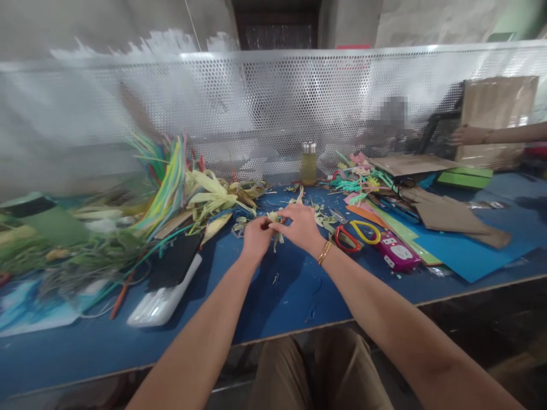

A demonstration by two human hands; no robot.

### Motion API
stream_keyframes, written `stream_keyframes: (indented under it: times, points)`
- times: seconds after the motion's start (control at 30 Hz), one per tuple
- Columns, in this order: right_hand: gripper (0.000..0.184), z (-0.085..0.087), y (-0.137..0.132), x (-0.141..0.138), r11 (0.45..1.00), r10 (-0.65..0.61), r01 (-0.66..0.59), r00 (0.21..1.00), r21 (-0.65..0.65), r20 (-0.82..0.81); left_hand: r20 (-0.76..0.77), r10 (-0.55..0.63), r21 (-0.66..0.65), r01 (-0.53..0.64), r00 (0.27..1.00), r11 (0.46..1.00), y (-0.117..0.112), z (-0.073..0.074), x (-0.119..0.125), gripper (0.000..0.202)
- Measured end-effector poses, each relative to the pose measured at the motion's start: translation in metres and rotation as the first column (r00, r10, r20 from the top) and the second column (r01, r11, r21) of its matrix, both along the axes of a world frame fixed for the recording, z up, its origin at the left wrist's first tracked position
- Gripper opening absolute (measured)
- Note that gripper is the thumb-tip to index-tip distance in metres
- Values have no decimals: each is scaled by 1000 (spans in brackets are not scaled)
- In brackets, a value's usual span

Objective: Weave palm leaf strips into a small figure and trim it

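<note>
Over the middle of the blue table (294, 304), my left hand (257, 234) and my right hand (300, 225) meet, fingertips pinched together. Between them is a small pale yellow-green piece of corn husk (273, 217), partly covered by the fingers. The right wrist wears a gold bracelet. Husk scraps (322, 216) lie just beyond the hands, and a heap of dried corn husks (216, 193) is to their left. Close to my right wrist rest scissors (365, 232) with red and yellow handles, beside a purple box (397, 250) with a white figure.
A perforated metal panel (273, 97) stands behind the table, with a bottle (308, 164) before it. Colourful strands (168, 188) and a black-and-white slab (164, 285) lie left. Blue paper (465, 256) and cardboard (453, 213) lie right. Another person's hand (468, 135) touches cardboard far right.
</note>
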State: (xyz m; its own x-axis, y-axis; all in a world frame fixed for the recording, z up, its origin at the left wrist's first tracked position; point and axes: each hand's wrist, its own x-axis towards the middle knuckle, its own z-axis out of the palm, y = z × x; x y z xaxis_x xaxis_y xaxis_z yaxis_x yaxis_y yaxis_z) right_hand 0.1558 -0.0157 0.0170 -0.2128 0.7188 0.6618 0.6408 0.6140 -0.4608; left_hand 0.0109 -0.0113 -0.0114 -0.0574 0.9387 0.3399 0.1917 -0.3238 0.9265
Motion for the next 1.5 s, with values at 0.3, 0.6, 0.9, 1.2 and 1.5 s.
stream_keyframes:
  times: [0.3,0.6,0.9,1.2,1.5]
  points:
    - [41,0,0,1,999,39,-40,997,-10,-64,54,-81,-60,84,995,995,-7,5,5,21]
    - [35,-1,-4,-3,999,15,-14,999,35,-42,148,-84,-105,100,985,989,-7,5,5,21]
    - [31,1,20,20,992,-38,1,955,-125,-294,548,-121,-230,288,828,930,-4,6,2,31]
    - [39,-7,24,25,925,56,-91,993,-369,-104,607,-127,-258,346,784,902,-8,13,2,33]
    - [17,-5,21,22,941,85,-147,975,-305,-208,541,-92,-305,297,836,905,-6,11,5,30]
